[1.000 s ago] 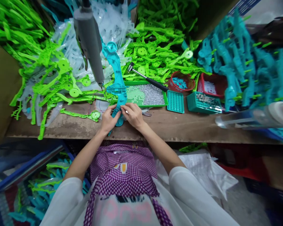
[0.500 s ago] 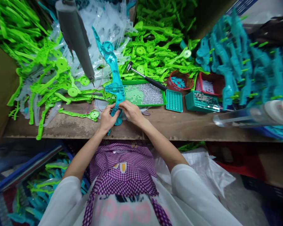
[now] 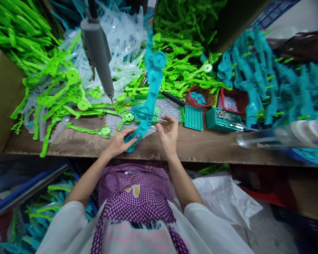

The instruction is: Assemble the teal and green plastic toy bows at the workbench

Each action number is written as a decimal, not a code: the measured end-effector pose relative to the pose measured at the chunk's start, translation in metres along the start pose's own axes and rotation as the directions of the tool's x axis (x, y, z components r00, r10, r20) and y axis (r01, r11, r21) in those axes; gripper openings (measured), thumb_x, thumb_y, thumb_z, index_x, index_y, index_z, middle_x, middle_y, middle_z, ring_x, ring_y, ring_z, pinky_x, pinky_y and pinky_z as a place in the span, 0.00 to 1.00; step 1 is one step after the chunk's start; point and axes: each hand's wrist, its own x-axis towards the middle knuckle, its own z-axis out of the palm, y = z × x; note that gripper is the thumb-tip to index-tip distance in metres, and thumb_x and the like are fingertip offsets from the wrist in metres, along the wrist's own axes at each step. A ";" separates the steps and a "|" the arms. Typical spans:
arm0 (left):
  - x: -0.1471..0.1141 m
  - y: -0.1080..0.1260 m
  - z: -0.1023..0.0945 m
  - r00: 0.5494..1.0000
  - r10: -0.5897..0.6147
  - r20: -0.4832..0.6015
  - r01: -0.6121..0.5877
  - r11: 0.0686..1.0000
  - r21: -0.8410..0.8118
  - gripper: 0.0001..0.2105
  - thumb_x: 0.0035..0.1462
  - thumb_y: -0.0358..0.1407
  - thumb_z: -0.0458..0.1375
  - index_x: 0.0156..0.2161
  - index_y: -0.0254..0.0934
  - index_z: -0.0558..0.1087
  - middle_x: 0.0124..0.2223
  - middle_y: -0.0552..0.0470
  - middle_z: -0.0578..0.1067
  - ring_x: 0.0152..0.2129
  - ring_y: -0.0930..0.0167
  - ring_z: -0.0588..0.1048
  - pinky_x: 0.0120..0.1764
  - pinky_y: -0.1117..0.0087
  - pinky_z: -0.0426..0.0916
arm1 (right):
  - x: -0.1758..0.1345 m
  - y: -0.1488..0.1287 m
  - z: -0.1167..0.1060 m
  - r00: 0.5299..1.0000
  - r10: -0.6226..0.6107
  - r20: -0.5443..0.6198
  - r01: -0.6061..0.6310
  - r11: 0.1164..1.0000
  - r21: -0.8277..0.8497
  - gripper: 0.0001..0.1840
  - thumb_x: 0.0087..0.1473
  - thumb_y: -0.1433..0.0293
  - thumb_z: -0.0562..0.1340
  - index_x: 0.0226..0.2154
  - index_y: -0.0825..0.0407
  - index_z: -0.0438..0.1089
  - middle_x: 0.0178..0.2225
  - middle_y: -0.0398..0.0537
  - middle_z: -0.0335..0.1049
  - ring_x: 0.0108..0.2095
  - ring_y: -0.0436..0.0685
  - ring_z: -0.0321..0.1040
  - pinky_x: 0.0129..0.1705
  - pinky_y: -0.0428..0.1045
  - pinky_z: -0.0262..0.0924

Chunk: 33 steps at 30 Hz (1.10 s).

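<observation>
A long, curved teal plastic part (image 3: 155, 84) stands slanted over the bench, its far end raised above the green pile. My left hand (image 3: 119, 143) is closed around its near end, thumb on top. Small metallic bits show on the part beside that thumb. To the right, my right hand (image 3: 169, 135) is off the part, palm turned inward, with fingers curved and the thumb apart; I see nothing in it. Just beyond it lies a green tray (image 3: 183, 116) of small silvery pieces. A grey electric screwdriver (image 3: 96, 49) hangs point down to the left of the part.
Bright green plastic parts (image 3: 74, 76) and clear parts (image 3: 122, 31) are heaped behind and left. A hammer (image 3: 172, 97) rests behind the tray. Rightward are a teal tray (image 3: 193, 118), red baskets (image 3: 201, 102), stacked teal boxes (image 3: 224, 120), a clear bottle (image 3: 275, 134) and teal parts (image 3: 254, 81).
My right hand has come off the teal part and moved right, its fingers opening. My left hand has kept its hold, and the part's far end has swung right.
</observation>
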 end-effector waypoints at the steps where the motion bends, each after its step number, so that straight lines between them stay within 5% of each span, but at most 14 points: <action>1: -0.003 0.005 -0.004 0.993 0.057 0.103 -0.056 0.998 -0.015 0.16 0.59 0.39 0.61 0.52 0.38 0.71 0.49 0.45 0.79 0.45 0.67 0.78 0.47 0.64 0.74 | -0.003 -0.001 -0.008 0.996 0.094 -0.003 -0.093 0.990 0.110 0.27 0.53 0.53 0.63 0.52 0.46 0.61 0.50 0.53 0.67 0.44 0.57 0.70 0.45 0.54 0.68; 4: -0.010 0.021 -0.013 0.920 0.162 0.357 -0.198 0.978 0.065 0.18 0.62 0.40 0.58 0.56 0.42 0.69 0.55 0.46 0.76 0.54 0.66 0.73 0.58 0.57 0.66 | -0.020 0.000 -0.020 0.948 0.315 0.043 -0.308 0.881 0.360 0.25 0.47 0.53 0.67 0.46 0.47 0.66 0.44 0.49 0.73 0.42 0.56 0.72 0.45 0.54 0.68; 6: -0.016 0.029 -0.014 0.917 0.094 0.389 -0.200 0.950 0.241 0.23 0.61 0.44 0.58 0.60 0.43 0.66 0.60 0.43 0.71 0.59 0.61 0.68 0.63 0.47 0.55 | -0.040 0.003 -0.019 0.907 0.417 -0.063 -0.348 0.824 0.447 0.21 0.45 0.56 0.69 0.39 0.48 0.68 0.40 0.46 0.75 0.40 0.54 0.72 0.46 0.53 0.67; 10: -0.024 0.034 -0.005 0.974 -0.154 0.168 0.060 0.886 0.460 0.31 0.59 0.52 0.56 0.62 0.35 0.64 0.59 0.36 0.71 0.55 0.54 0.70 0.62 0.42 0.51 | -0.079 0.013 -0.012 0.807 0.549 -0.217 -0.379 0.764 0.522 0.20 0.44 0.56 0.70 0.36 0.48 0.66 0.39 0.44 0.76 0.37 0.51 0.72 0.43 0.50 0.68; 14: -0.008 0.032 0.010 0.943 -0.305 -0.137 0.334 0.878 0.344 0.21 0.67 0.48 0.47 0.52 0.35 0.72 0.49 0.40 0.78 0.49 0.59 0.74 0.57 0.49 0.60 | -0.090 0.016 -0.035 0.792 0.610 0.015 -0.548 0.699 0.460 0.23 0.40 0.54 0.72 0.34 0.50 0.69 0.35 0.44 0.77 0.34 0.51 0.74 0.39 0.49 0.71; 17: 0.007 0.034 0.018 0.894 -0.342 -0.291 0.415 0.877 0.244 0.18 0.67 0.47 0.47 0.42 0.38 0.75 0.45 0.45 0.80 0.44 0.61 0.76 0.57 0.50 0.58 | -0.088 0.007 -0.069 0.737 0.648 0.194 -0.676 0.708 0.202 0.25 0.38 0.50 0.72 0.29 0.54 0.72 0.25 0.46 0.75 0.24 0.51 0.71 0.28 0.48 0.69; 18: 0.010 0.036 0.020 0.885 -0.343 -0.316 0.421 0.879 0.224 0.18 0.67 0.47 0.48 0.41 0.38 0.75 0.44 0.46 0.80 0.42 0.62 0.76 0.58 0.50 0.57 | -0.086 0.000 -0.078 0.758 0.630 0.173 -0.651 0.749 0.124 0.24 0.40 0.49 0.71 0.28 0.54 0.73 0.23 0.45 0.74 0.21 0.51 0.70 0.25 0.47 0.67; 20: 0.013 0.039 0.022 0.882 -0.327 -0.338 0.405 0.894 0.194 0.17 0.66 0.48 0.50 0.38 0.39 0.74 0.41 0.48 0.80 0.40 0.64 0.76 0.59 0.52 0.55 | -0.079 -0.017 -0.082 0.884 0.464 0.048 -0.465 0.885 0.003 0.21 0.47 0.50 0.67 0.28 0.52 0.74 0.23 0.46 0.74 0.23 0.51 0.69 0.26 0.48 0.67; 22: 0.013 0.042 0.025 0.885 -0.293 -0.361 0.372 0.912 0.171 0.18 0.65 0.50 0.50 0.36 0.39 0.74 0.37 0.51 0.80 0.36 0.66 0.76 0.58 0.54 0.56 | -0.065 -0.034 -0.065 0.989 0.145 -0.018 -0.146 0.982 -0.119 0.14 0.54 0.56 0.64 0.33 0.49 0.76 0.30 0.47 0.76 0.32 0.54 0.73 0.37 0.52 0.70; 23: 0.012 0.044 0.026 0.886 -0.275 -0.374 0.357 0.919 0.168 0.19 0.65 0.50 0.49 0.35 0.39 0.73 0.35 0.52 0.79 0.34 0.67 0.76 0.57 0.56 0.57 | -0.055 -0.041 -0.051 0.998 -0.017 0.059 0.026 0.985 -0.170 0.11 0.57 0.58 0.62 0.35 0.47 0.76 0.35 0.48 0.77 0.37 0.56 0.73 0.43 0.54 0.69; 25: 0.010 0.048 0.028 0.882 -0.236 -0.408 0.334 0.924 0.186 0.19 0.67 0.49 0.47 0.33 0.39 0.73 0.33 0.53 0.79 0.32 0.69 0.76 0.57 0.57 0.57 | -0.030 -0.048 -0.021 0.936 -0.254 0.245 0.301 0.937 -0.179 0.11 0.59 0.60 0.60 0.37 0.45 0.76 0.41 0.48 0.76 0.44 0.56 0.72 0.50 0.56 0.67; 27: 0.008 0.050 0.028 0.892 -0.175 -0.417 0.290 0.929 0.230 0.19 0.68 0.46 0.46 0.33 0.39 0.73 0.36 0.52 0.79 0.36 0.69 0.77 0.58 0.58 0.56 | -0.006 -0.048 0.004 0.864 -0.336 0.376 0.420 0.892 -0.169 0.12 0.60 0.61 0.60 0.43 0.46 0.75 0.47 0.50 0.74 0.51 0.57 0.69 0.55 0.58 0.63; 33: -0.002 0.048 0.028 0.947 -0.054 -0.316 0.159 0.934 0.319 0.16 0.68 0.42 0.47 0.37 0.40 0.75 0.44 0.50 0.80 0.46 0.68 0.76 0.59 0.57 0.53 | 0.016 -0.038 0.009 0.699 -0.302 0.648 0.406 0.914 -0.013 0.11 0.62 0.66 0.57 0.43 0.49 0.74 0.41 0.48 0.76 0.44 0.54 0.71 0.48 0.52 0.64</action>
